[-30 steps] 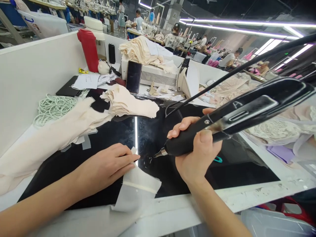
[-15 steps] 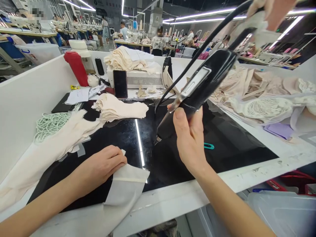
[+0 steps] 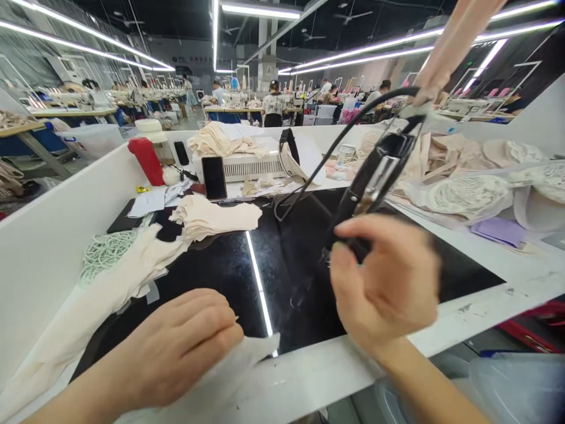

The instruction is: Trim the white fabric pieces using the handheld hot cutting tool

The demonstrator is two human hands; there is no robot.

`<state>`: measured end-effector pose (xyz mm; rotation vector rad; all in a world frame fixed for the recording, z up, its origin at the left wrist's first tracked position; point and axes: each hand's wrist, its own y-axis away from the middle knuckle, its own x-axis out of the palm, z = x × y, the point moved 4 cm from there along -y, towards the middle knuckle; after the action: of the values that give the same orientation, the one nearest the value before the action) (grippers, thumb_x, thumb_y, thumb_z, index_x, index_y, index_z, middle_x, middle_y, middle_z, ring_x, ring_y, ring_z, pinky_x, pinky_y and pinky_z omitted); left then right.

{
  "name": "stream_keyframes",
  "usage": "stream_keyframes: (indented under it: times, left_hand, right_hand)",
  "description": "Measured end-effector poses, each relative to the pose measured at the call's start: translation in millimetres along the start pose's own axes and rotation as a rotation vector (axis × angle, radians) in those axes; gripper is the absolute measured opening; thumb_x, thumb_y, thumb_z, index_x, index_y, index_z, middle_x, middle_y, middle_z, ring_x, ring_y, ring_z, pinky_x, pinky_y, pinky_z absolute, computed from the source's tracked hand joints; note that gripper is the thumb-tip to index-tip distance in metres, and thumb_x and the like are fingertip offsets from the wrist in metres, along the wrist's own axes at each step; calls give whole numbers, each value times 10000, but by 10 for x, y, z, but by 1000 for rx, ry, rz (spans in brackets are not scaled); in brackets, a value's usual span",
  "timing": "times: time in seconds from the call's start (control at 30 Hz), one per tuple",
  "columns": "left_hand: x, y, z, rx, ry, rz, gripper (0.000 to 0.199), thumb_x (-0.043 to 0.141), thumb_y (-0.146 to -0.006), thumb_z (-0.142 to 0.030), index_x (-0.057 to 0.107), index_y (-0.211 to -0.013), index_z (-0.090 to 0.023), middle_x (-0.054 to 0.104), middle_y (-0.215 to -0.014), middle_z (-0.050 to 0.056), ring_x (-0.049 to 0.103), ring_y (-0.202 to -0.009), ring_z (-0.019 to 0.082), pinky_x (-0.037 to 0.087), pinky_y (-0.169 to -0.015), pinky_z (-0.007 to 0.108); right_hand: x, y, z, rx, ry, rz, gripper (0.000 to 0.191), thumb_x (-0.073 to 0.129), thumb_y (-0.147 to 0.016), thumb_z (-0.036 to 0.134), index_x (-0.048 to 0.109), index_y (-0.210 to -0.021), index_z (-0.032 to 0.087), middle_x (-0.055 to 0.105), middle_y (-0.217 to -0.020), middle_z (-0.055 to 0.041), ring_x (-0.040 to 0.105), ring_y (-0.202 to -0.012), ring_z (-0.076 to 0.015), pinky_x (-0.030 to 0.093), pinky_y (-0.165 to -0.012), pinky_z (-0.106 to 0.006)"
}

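My left hand (image 3: 189, 335) is closed at the near edge of the black work surface (image 3: 229, 265), pinching a thin whitish piece of fabric (image 3: 238, 365). The fabric drapes toward me, partly under the hand. My right hand (image 3: 388, 282) is blurred, its thumb and forefinger apart and nothing visible between them. Just beyond it hangs a black corded hand tool (image 3: 375, 176) with a metal plate on its side and a narrow tip pointing down. A pale fabric strap (image 3: 454, 47) holds it from above. The hand overlaps part of the tool in the view.
Stacked cream fabric pieces (image 3: 216, 215) lie on the black surface, with pale green cord (image 3: 108, 253) to their left. A phone (image 3: 214, 178) leans on a white vented box (image 3: 251, 168) at the back. Beige lacy garments (image 3: 468, 194) and purple cloth (image 3: 498, 231) lie to the right.
My right hand has let go of the black tool and moved right and nearer; the tool now hangs from its strap. The left hand and fabric appear lower in view, which has tilted up.
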<state>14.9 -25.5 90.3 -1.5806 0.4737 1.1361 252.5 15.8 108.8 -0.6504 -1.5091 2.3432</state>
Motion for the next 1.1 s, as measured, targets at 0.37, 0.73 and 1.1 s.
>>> stream_keyframes:
  times: [0.37,0.73,1.1]
  left_hand:
    - [-150,65,-24,20,73,-213,267,473,-1016,-54,677,-1132,-182,727,-929,35,705,-931,176,566,-1055,362]
    - [689,542,504,-1154,1066,-233,564,527,-938,-771,656,-990,-224,670,-925,55,676,-875,223,604,-795,348]
    - [774,456,436,-1313,1337,-310,587,810,-783,-673,750,-1094,-179,730,-922,71,685,-898,260,547,-823,355]
  right_hand:
    - [1079,848,323,1169,-1414,992,703,540,-845,842,675,-808,153,642,-671,-22,607,-619,-133,472,-644,-266]
    - [1161,475,-110,965,-798,667,504,679,-827,680,529,-726,209,465,-649,53,406,-576,-103,309,-540,-254]
    - [1323,506,-143,783,-711,790,539,616,-879,707,560,-735,191,436,-662,46,362,-626,-113,268,-568,-270]
